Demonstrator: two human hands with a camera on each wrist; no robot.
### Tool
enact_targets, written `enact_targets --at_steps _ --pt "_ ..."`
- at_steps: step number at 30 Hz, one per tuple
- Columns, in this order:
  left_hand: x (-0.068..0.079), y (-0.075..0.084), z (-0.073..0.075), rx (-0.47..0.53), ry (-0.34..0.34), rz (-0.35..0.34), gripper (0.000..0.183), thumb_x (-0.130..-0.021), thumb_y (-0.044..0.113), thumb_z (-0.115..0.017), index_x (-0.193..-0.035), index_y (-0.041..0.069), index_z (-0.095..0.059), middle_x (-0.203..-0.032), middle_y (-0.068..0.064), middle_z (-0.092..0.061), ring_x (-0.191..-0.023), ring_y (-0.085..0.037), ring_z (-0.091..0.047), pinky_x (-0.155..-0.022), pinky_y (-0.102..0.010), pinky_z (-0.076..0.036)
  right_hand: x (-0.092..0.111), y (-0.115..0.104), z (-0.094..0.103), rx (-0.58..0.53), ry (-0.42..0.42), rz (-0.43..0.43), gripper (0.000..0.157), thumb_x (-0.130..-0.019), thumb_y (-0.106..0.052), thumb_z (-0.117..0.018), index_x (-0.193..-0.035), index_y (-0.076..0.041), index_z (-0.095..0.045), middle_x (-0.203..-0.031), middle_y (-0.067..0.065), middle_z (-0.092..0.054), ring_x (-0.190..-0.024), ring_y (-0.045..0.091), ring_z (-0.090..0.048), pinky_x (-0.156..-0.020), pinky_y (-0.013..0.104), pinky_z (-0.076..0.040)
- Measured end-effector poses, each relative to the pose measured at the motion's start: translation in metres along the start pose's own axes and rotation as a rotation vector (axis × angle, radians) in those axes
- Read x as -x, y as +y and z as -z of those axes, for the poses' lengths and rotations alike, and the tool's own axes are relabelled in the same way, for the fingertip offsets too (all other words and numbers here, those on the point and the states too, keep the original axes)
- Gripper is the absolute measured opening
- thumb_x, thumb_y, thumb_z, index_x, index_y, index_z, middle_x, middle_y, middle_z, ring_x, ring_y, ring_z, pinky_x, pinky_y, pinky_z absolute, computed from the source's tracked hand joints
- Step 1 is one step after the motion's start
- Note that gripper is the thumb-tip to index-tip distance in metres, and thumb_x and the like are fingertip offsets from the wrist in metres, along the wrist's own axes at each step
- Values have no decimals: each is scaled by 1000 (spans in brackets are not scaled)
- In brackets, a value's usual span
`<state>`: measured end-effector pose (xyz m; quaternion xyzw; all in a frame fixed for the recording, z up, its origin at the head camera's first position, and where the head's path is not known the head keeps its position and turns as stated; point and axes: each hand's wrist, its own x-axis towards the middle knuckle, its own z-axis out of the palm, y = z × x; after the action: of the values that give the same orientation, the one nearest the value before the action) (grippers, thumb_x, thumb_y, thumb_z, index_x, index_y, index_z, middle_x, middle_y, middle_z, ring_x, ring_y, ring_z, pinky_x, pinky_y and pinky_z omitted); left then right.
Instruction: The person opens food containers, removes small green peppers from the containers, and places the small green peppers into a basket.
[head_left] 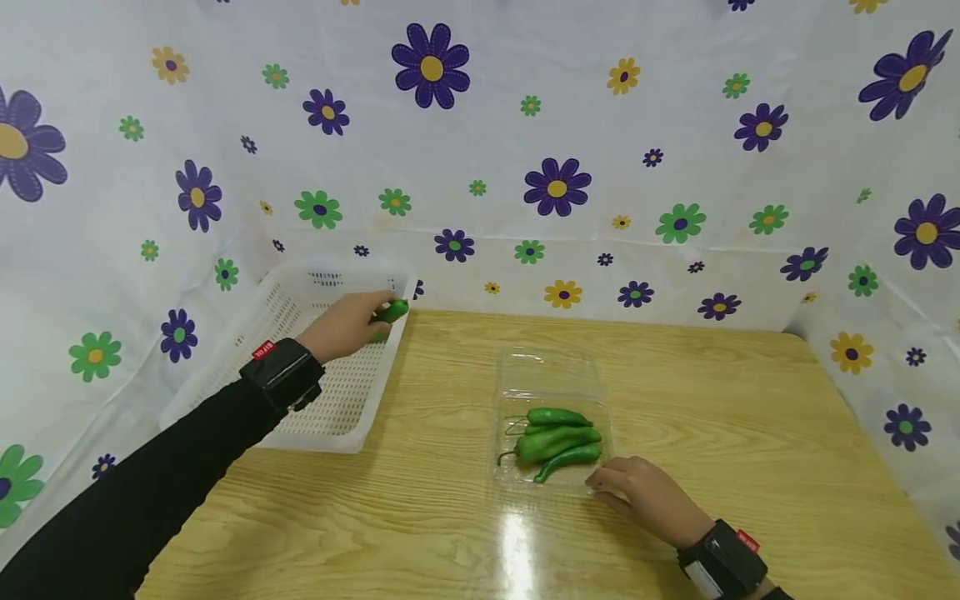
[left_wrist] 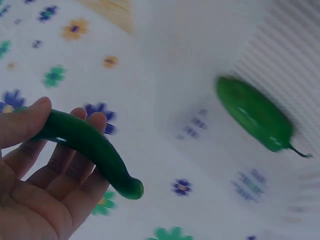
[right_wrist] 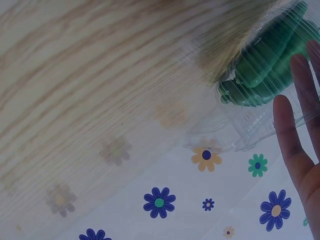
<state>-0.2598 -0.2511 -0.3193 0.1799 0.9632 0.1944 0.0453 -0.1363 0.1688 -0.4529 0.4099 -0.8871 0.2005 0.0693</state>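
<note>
My left hand (head_left: 347, 325) pinches a curved green chili pepper (left_wrist: 89, 141) between thumb and fingers, over the right side of a white plastic basket (head_left: 347, 442). Another green pepper (left_wrist: 255, 113) lies in the basket, mostly hidden by the hand in the head view. On the table, a clear plastic clamshell box (head_left: 551, 377) has its lid folded back, and several green peppers (head_left: 557, 443) lie side by side in its near half. With relaxed fingers, my right hand (head_left: 648, 498) touches the box's near right corner; its fingers (right_wrist: 286, 120) look fairly straight along the clear side.
The wooden table (head_left: 697, 400) reaches back to a white cloth (head_left: 480, 125) printed with flowers, which also hangs at both sides. The basket stands at the back left against the cloth, left of the box.
</note>
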Motion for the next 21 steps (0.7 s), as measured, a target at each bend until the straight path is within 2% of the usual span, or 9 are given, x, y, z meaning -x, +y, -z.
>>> enact_targets --at_steps 3,6,10,15,21 --pt "-7 -29 -3 -32 -29 49 36 -91 6 -58 -126 -1 -51 -118 -24 -60 -109 -36 -58 -90 -49 -48 2 -1 0 3 -3 -3 17 -77 -11 -75 -93 -15 -71 -88 -6 -70 -78 7 -65 -67 24 -52" --pt "-13 -46 -6 -46 -69 73 36 -90 6 -59 -124 -3 -52 -114 -25 -62 -104 -37 -59 -85 -47 -49 2 -1 0 5 -7 -2 18 -77 -11 -74 -94 -15 -71 -88 -5 -70 -78 8 -65 -68 24 -53" --pt "-25 -65 -11 -57 -130 43 35 -88 4 -61 -121 -5 -54 -110 -26 -63 -99 -38 -61 -82 -46 -50 2 -1 1 7 -9 -3 18 -77 -11 -75 -94 -15 -71 -88 -5 -70 -79 8 -65 -68 24 -53" --pt "-40 -91 -21 -152 -184 22 35 -86 1 -63 -119 -8 -56 -114 -27 -61 -102 -40 -59 -87 -47 -49 1 0 1 5 -7 -4 18 -77 -10 -75 -94 -15 -71 -88 -6 -69 -79 7 -64 -68 24 -52" --pt "-55 -124 -38 -262 -187 34 34 -81 -2 -65 -114 -7 -60 -113 -26 -61 -93 -33 -57 -79 -41 -46 -1 0 1 11 -21 -13 18 -77 -11 -75 -94 -14 -72 -88 -5 -70 -79 7 -65 -68 24 -52"
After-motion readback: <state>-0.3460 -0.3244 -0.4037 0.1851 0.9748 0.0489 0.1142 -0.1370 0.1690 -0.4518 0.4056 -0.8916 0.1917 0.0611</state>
